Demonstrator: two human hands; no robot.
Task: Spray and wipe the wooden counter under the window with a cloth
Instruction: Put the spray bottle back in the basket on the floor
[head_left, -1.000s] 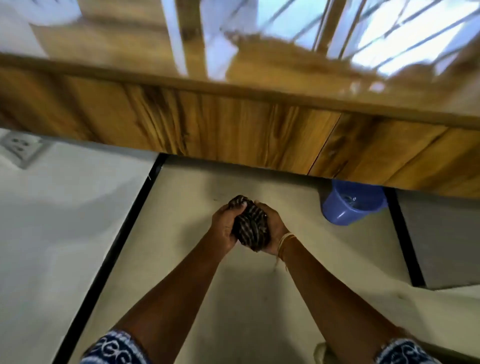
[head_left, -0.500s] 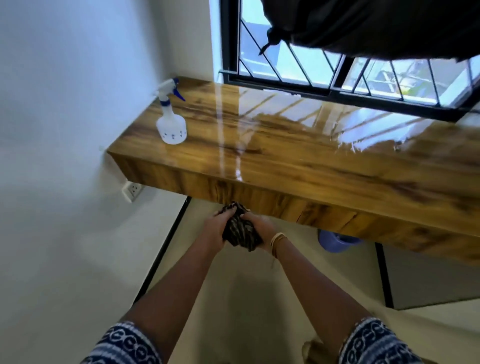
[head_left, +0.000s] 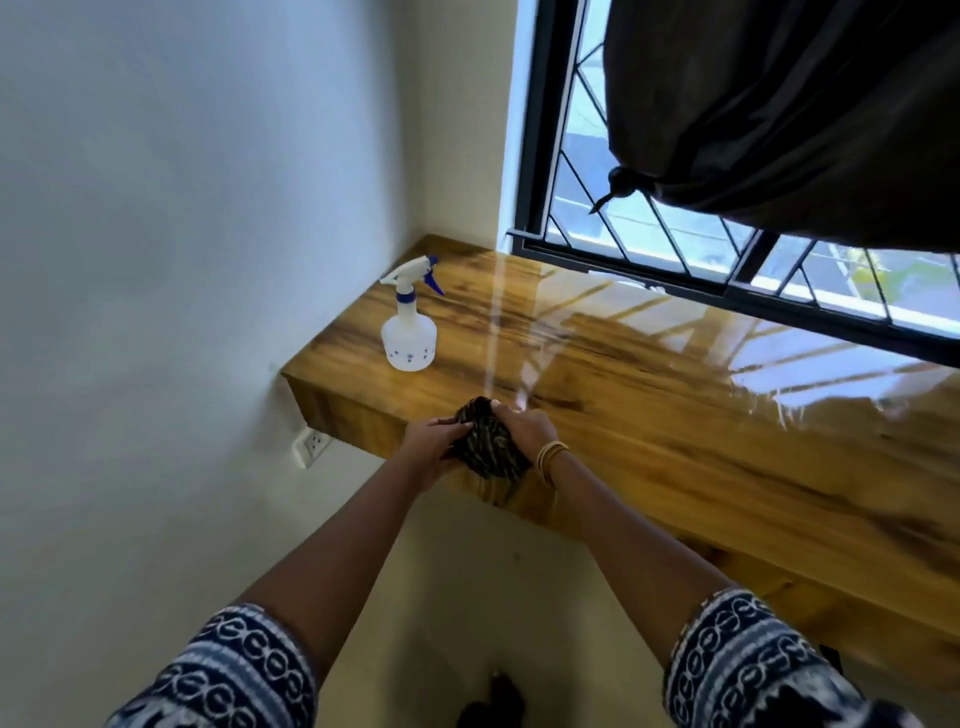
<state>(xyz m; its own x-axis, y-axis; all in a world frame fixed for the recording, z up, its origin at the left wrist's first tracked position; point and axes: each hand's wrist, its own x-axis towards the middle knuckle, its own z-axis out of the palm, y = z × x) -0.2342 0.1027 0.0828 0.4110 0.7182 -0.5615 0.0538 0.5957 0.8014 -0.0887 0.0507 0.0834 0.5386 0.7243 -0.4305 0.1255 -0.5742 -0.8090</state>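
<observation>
Spray bottle (head_left: 409, 331) stands on counter (head_left: 675, 415) beside barred window (head_left: 649, 228).

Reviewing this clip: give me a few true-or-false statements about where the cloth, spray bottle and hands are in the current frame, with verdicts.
1. Both hands hold the bunched cloth. True: the left hand and the right hand grip it from either side.
2. The spray bottle lies on its side. False: it stands upright on the wooden counter.
3. The bottle stands near the counter's left end, by the wall. True.
4. The curtain hangs down covering the whole window. False: it is bunched up high, and the grille shows below it.
5. The right hand is on the bottle's trigger. False: neither hand touches the bottle.
</observation>
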